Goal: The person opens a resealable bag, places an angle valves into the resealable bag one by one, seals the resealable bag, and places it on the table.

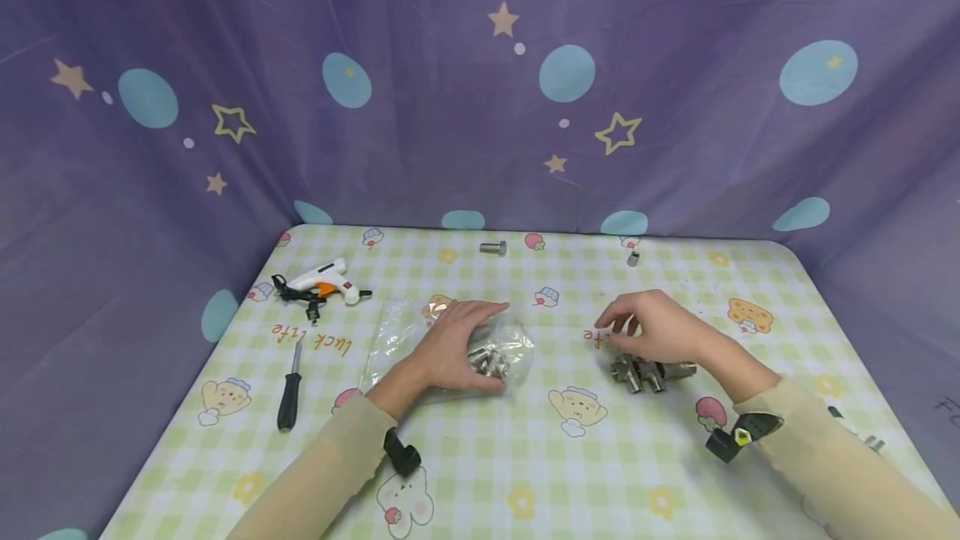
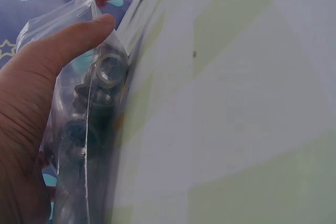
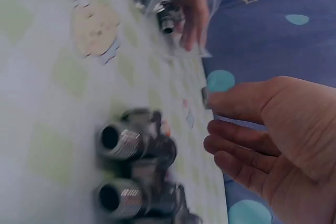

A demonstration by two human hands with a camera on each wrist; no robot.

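Note:
A clear plastic zip bag (image 1: 390,330) with shiny metal pipe fittings (image 1: 489,361) inside lies left of the table's middle. My left hand (image 1: 450,348) grips it, its thumb across the near side in the left wrist view and its other fingers mostly hidden behind the plastic. To the right, a cluster of metal pipe fittings (image 1: 648,373) with threaded ends rests on the cloth. Just above that cluster hovers my right hand (image 1: 660,327), fingers loosely bent. The right wrist view shows nothing held in it and a gap between the hand and the fittings (image 3: 139,145).
A white glue gun (image 1: 322,280) with a black cord lies at the far left, and a black-handled screwdriver (image 1: 289,394) nearer. Toward the back edge are a metal bolt (image 1: 492,248) and a small metal fitting (image 1: 633,258). Another metal piece (image 1: 873,443) sits beside the right sleeve.

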